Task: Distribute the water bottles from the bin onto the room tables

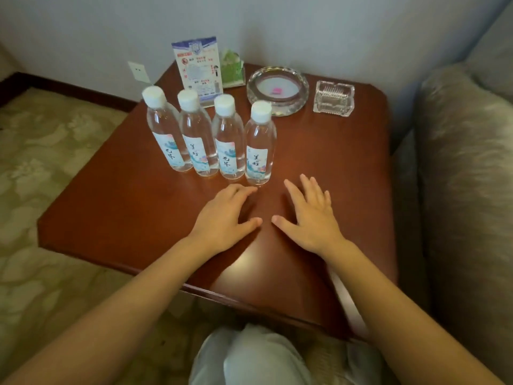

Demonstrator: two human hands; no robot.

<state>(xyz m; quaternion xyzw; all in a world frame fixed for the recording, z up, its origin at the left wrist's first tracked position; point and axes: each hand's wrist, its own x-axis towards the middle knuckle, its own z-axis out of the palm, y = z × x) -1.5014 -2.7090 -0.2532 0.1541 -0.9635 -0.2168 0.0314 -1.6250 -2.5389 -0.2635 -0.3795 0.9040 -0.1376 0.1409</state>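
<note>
Several clear water bottles [230, 140] with white caps and pale printed labels stand upright in a row on the reddish-brown wooden table [116, 207]. The rightmost bottle [259, 145] is nearest my hands. My left hand [224, 218] hovers just in front of that bottle with relaxed fingers and holds nothing. My right hand [308, 215] is spread flat over the table a little to the right, also holding nothing. No bin is in view.
Behind the bottles stand a printed sign card [198, 69], a green tissue pack [231, 69], a round glass ashtray [277, 90] and a square glass dish [334, 98]. A grey sofa [466, 168] flanks the table's right. Patterned carpet [41, 162] lies left.
</note>
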